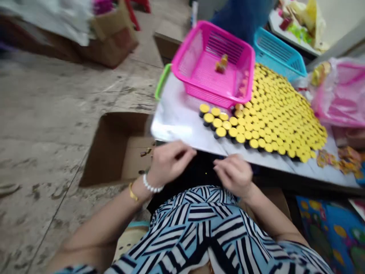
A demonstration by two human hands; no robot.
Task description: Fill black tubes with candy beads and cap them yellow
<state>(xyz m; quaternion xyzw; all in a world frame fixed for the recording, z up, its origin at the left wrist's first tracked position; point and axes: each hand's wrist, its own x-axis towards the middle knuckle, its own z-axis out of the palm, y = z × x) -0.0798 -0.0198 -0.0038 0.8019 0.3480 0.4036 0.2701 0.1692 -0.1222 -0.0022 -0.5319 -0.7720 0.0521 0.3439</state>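
Observation:
My left hand [171, 160] is held just off the front edge of the white table [176, 118], its thumb and fingers closed in a pinch. To its right, my right hand [235, 173] is also closed, fingertips pressed together and turned inward. The hands are apart, over my dark lap; anything between their fingertips is too small or blurred to make out. Beyond them, many small round pieces with yellow tops and dark sides [273, 121] stand packed together on the table. Behind the nearest pieces stands a pink basket [205, 89] with a small yellow-brown item [221, 64] in it.
An open cardboard box [110, 152] lies on the floor at left, with small bits inside. A blue basket [281, 55] stands behind the yellow pieces. Pink plastic packaging [346, 91] and crumpled orange wrappers [348, 160] lie at right. Another person's dark blue clothing [242, 17] shows across the table.

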